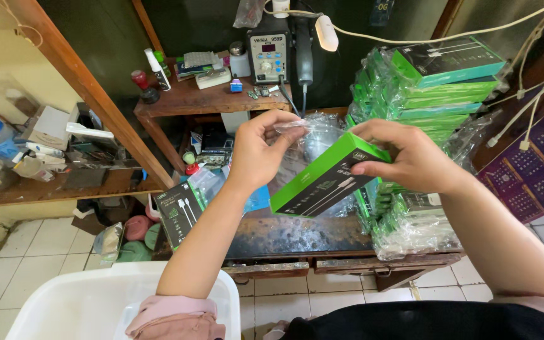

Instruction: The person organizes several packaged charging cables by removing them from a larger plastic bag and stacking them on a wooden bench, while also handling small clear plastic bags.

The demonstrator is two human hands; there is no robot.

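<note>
Cluttered workshop, worn desk [297,236] under stacked green boxes [432,88] | head view: right hand [410,157] grips a green-and-black cable box [322,182] above the desk | left hand [262,148] pinches its clear plastic bag [313,135] | white tub [89,302] below.

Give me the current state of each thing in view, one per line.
Green-and-black cardboard cable box: held tilted in the air, half inside the bag.
Clear plastic bag: open, pulled around the box.
Left hand: pinching the bag's edge.
Right hand: gripping the box's end.
Stack of bagged green boxes: piled on the desk.
</note>
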